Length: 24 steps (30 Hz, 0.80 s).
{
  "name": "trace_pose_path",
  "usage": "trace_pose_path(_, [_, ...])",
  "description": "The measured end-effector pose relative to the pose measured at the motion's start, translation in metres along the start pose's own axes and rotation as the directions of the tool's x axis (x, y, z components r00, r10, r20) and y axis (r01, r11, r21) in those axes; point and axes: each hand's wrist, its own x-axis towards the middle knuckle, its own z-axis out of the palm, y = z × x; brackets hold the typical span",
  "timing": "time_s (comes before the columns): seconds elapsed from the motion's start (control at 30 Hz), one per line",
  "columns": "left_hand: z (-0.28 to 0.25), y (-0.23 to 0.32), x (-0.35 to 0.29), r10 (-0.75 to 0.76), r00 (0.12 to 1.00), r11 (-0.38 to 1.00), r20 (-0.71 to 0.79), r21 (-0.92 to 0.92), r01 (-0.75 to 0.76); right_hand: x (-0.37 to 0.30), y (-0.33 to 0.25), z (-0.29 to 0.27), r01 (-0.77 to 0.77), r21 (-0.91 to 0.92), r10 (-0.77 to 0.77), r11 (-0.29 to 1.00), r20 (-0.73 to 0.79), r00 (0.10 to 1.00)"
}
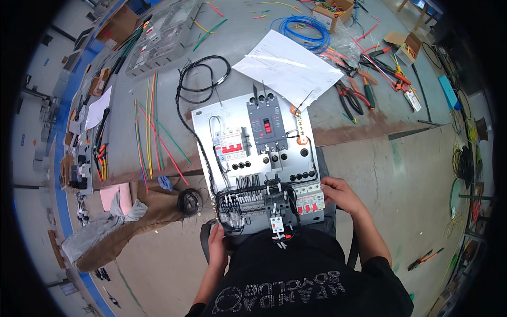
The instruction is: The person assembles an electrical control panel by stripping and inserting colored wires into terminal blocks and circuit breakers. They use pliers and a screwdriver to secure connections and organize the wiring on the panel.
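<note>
A metal mounting plate (206,119) fitted with electrical parts rests tilted between my lap and the table edge. My left hand (217,246) holds its lower left corner, with some fingers hidden beneath. At the right edge my right hand (340,193) grips the plate beside a row of small breakers (309,204) with red levers. The plate carries a large dark moulded-case breaker (266,126) at the top and a white breaker (231,142) at left. Lower down are a terminal block strip (247,210), a black contactor (278,203) and black wiring.
On the table (216,90) lie paper sheets (285,66), a black cable coil (203,79), a blue wire coil (303,34), coloured wires (153,124), pliers (353,98) and screwdrivers (368,92). Clear plastic boxes (163,37) stand at far left. Brown cloth (142,222) hangs left of me.
</note>
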Motion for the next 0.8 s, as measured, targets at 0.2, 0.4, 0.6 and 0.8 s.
trace_pose_path(0.2, [-0.024, -0.005, 0.011, 0.140, 0.988, 0.981, 0.058, 0.128, -0.147, -0.001, -0.001, 0.002, -0.033, -0.036, 0.032, 0.999, -0.032, 0.999])
trace_pose_path(0.4, [0.021, 0.046, -0.013, 0.456, 0.888, 0.796, 0.054, 0.421, -0.435, -0.007, -0.008, -0.003, 0.011, -0.093, -0.019, 0.996, -0.087, 0.996])
trace_pose_path(0.6, [0.037, 0.080, 0.006, 0.585, 0.789, 0.659, 0.187, 0.457, -0.597, -0.001, -0.063, -0.041, 0.184, -0.539, -0.438, 0.822, -0.392, 0.809])
trace_pose_path(0.8, [0.115, 0.148, 0.019, 0.673, 0.538, 0.286, 0.508, 0.492, -0.822, 0.032, -0.122, -0.088, 0.216, -0.736, -0.703, 0.642, -0.452, 0.550])
